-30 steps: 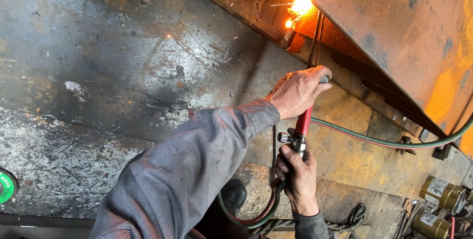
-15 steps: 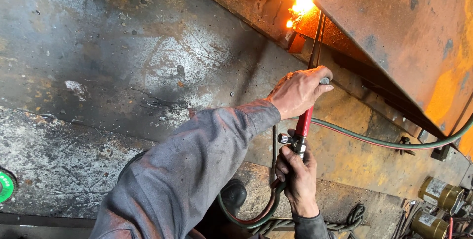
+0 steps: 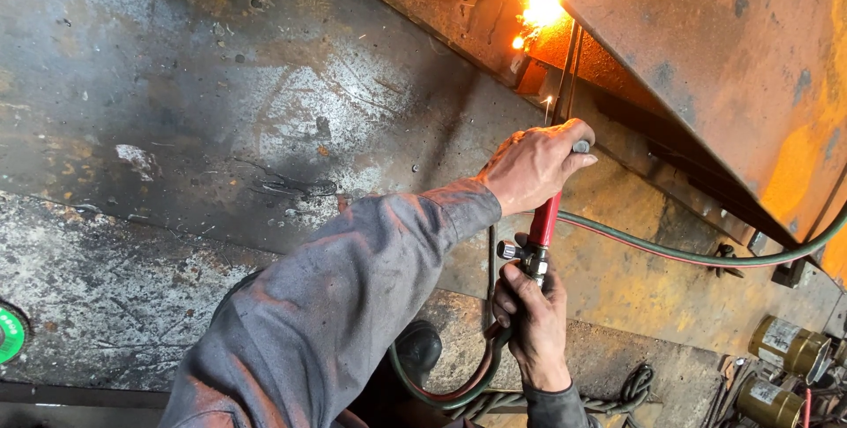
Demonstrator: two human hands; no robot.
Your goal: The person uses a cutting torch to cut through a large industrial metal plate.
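From above, my left hand (image 3: 538, 161) is clenched around the upper end of the cutting torch (image 3: 544, 216), and my right hand (image 3: 534, 326) grips its valve end below. The torch's long axis runs nearly upright, its thin dark tubes pointing up to the bright flame (image 3: 538, 9) under the rusty orange steel beam (image 3: 706, 66). Its red handle is smooth; green and red hoses (image 3: 697, 256) curve away over the scratched grey plate (image 3: 221, 101).
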